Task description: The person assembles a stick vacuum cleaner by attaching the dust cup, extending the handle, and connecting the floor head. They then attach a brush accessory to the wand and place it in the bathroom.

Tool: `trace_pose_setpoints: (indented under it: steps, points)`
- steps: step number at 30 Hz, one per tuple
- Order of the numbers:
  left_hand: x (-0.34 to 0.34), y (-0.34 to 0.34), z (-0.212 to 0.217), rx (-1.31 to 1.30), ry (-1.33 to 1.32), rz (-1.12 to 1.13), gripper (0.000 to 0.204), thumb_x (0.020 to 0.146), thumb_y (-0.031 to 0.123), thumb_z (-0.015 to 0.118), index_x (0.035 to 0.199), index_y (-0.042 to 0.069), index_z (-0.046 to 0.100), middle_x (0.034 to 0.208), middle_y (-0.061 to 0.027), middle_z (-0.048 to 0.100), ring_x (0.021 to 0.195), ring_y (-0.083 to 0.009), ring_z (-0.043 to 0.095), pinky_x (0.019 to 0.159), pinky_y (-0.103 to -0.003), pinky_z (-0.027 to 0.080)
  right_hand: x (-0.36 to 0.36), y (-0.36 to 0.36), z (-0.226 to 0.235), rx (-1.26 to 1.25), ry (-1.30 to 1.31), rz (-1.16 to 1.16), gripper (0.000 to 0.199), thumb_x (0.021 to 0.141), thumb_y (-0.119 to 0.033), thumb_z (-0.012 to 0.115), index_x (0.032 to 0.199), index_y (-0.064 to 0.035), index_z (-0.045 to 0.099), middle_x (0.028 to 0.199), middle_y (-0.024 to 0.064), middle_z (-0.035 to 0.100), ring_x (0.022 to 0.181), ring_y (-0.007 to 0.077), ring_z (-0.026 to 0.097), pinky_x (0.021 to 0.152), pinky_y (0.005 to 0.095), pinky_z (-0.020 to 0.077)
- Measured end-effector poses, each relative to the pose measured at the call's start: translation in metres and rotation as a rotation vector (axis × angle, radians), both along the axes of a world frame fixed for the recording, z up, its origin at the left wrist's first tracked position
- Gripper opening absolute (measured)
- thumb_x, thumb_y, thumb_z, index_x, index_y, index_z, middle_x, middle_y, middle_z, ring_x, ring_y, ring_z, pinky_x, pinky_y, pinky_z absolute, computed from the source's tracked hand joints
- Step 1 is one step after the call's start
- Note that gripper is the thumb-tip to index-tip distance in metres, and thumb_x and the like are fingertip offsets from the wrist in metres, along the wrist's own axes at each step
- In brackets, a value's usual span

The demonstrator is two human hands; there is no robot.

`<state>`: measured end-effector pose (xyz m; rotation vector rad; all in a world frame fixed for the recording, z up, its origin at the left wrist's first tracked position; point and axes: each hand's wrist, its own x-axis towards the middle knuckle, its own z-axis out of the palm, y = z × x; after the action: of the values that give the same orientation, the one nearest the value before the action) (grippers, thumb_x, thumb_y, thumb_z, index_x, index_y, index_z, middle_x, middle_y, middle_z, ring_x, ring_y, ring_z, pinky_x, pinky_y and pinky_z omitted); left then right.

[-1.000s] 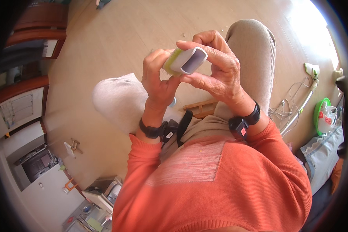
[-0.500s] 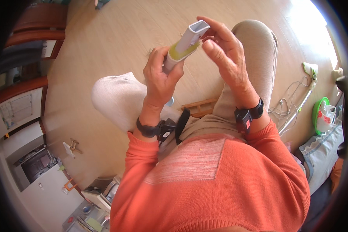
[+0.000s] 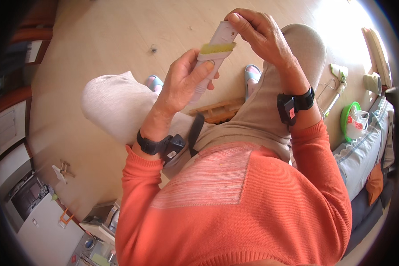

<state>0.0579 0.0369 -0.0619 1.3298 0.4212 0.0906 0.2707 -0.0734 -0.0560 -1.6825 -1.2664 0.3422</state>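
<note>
Before me, in the upper middle, is a white plastic brush nozzle (image 3: 222, 34) with a band of yellow-green bristles around its middle. It tilts, its top end leaning to the right. My left hand (image 3: 181, 80) is wrapped round its lower part, thumb lying along the front below the bristles. At the top end my right hand (image 3: 264, 37) pinches the nozzle's edge between thumb and bent fingers. The right palm and the nozzle's far side are hidden.
A small wooden stool (image 3: 219, 111) stands between my legs. Right of me are a green and white floor cleaner (image 3: 337, 95), a green basin (image 3: 345, 119) and a light blue fabric cover (image 3: 363, 155). A small dark clump (image 3: 153, 49) lies on the floor beyond my knee.
My right hand has closed onto the nozzle's top end, where it was held apart with fingers spread. The nozzle has turned, its open end no longer facing me. The view has shifted.
</note>
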Motion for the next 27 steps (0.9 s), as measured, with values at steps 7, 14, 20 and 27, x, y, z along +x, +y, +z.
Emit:
trace_pose_setpoints:
  steps: [7, 14, 20, 27]
  points:
    - [-0.001, -0.005, -0.002, 0.05, 0.016, 0.077, 0.04, 0.1, 0.036, 0.057, 0.112, -0.002, 0.056, 0.088, -0.0085, 0.065, 0.067, -0.0108, 0.058, 0.062, -0.025, 0.049, -0.023, 0.015, -0.022, 0.04, 0.11, -0.137, 0.04, 0.099, -0.035, 0.059, 0.1, 0.0034, 0.07, 0.068, 0.0164, 0.065, 0.061, 0.0203, 0.063, 0.059, 0.0334, 0.0497]
    - [0.004, 0.002, -0.006, -0.008, 0.0, 0.115, 0.04, 0.099, 0.035, 0.058, 0.113, -0.003, 0.057, 0.087, -0.01, 0.066, 0.067, -0.0133, 0.061, 0.063, -0.026, 0.05, -0.032, 0.026, -0.033, -0.032, 0.073, -0.067, 0.042, 0.099, -0.037, 0.058, 0.103, 0.0037, 0.071, 0.074, 0.02, 0.068, 0.065, 0.0255, 0.068, 0.061, 0.035, 0.0522]
    - [0.002, 0.006, -0.008, -0.019, -0.036, 0.117, 0.039, 0.099, 0.032, 0.061, 0.113, -0.004, 0.057, 0.089, -0.0112, 0.066, 0.07, -0.0157, 0.064, 0.064, -0.029, 0.052, -0.027, 0.023, -0.029, -0.037, 0.183, 0.057, 0.053, 0.105, -0.046, 0.044, 0.103, 0.0001, 0.07, 0.084, 0.0128, 0.07, 0.08, 0.0223, 0.068, 0.073, 0.0351, 0.0528]
    - [0.002, 0.006, -0.009, -0.023, -0.005, 0.129, 0.039, 0.099, 0.031, 0.061, 0.113, -0.005, 0.056, 0.091, -0.0115, 0.066, 0.073, -0.0165, 0.065, 0.067, -0.029, 0.053, -0.028, 0.021, -0.032, 0.01, -0.023, 0.197, 0.064, 0.101, -0.057, 0.042, 0.108, 0.001, 0.069, 0.093, 0.019, 0.066, 0.087, 0.0366, 0.065, 0.076, 0.0396, 0.0521]
